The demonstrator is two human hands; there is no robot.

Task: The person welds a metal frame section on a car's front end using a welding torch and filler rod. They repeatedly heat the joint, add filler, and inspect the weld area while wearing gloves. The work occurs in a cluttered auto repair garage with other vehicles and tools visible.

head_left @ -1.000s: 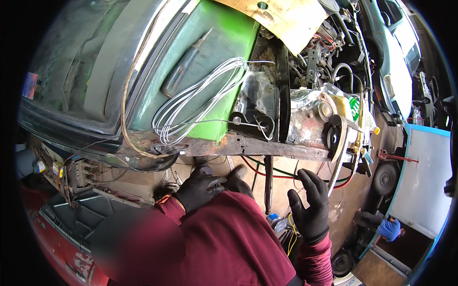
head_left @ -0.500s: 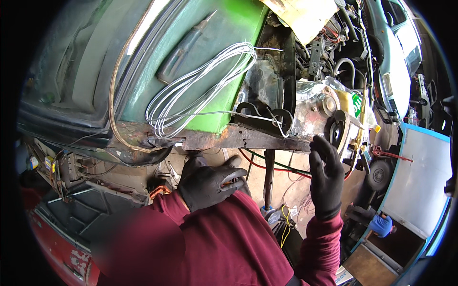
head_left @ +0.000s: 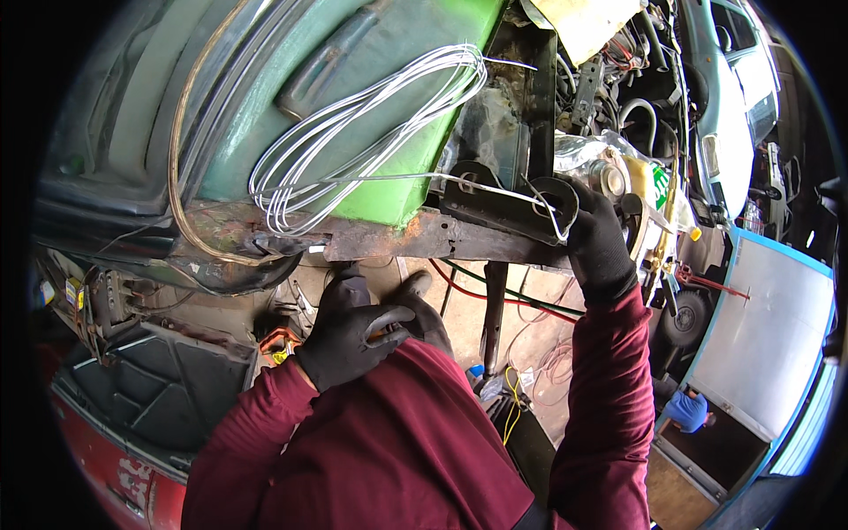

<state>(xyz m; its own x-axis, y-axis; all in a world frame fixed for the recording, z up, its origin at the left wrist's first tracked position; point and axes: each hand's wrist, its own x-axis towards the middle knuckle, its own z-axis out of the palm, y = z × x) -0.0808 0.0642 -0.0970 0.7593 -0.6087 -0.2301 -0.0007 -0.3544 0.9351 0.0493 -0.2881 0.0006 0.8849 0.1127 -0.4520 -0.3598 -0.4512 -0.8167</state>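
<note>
My right hand [head_left: 601, 243], in a black glove, is closed around the right end of a black metal bracket [head_left: 503, 205] with rounded, holed ends; some fingertips are hidden behind it. The bracket lies on the vehicle's rusty front rail [head_left: 380, 240]. Over its right end hooks the loose end of a coiled white wire [head_left: 305, 168], which rests on the green body panel [head_left: 389, 201]. Near my body, my gloved left hand [head_left: 349, 349] is curled closed. A small orange-brown bit shows between its fingers, too little to name.
An exposed engine bay [head_left: 609, 97] with hoses lies at the far right. Below the rail stands a dark post [head_left: 495, 309], with red and green hoses behind it. A red vehicle [head_left: 115, 450] is at lower left. Another person [head_left: 689, 411] in blue is beside a blue-edged trailer [head_left: 768, 336].
My right hand has moved up from the open air to the bracket and closed on it. The bracket's right end has shifted slightly. My left hand stays curled near my body.
</note>
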